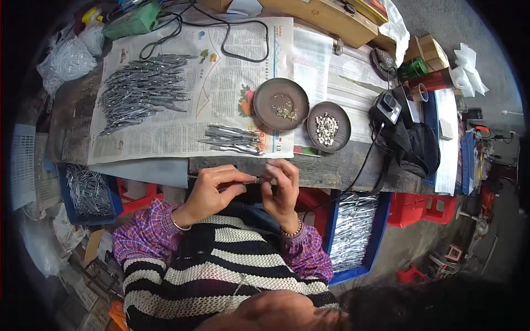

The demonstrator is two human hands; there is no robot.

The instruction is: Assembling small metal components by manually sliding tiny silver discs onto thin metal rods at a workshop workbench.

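- Your striped vest (237,262) takes up the lower middle, close under the camera, with checked sleeves (141,234) at either side
- Your left hand (212,190) has thumb and forefinger pinching a thin piece (257,180), held just short of the table's front edge
- Your right hand (282,190) meets it there with fingers curled; whether they pinch the piece or only steady it, you cannot tell from here, since the fingers hide most of it
- Beyond, on the newspaper (221,96), a big loose heap (146,91) of grey metal pieces lies to the left, and a small, neater bundle (232,139) lies near the edge before you
- Right of the bundle stand two brown bowls, touching or nearly so: the larger bowl (266,92) holds a few thin brassy bits (286,113), the smaller bowl (345,118) a mound of pale bits (326,130)
- Below the table, the left bin (116,201) and right bin (353,274) are both well stocked with shiny metal pieces
- As a judgement, you look partway along: one piece is unfinished in your fingers and plenty lies loose, but which pile is done and which is left, you cannot tell
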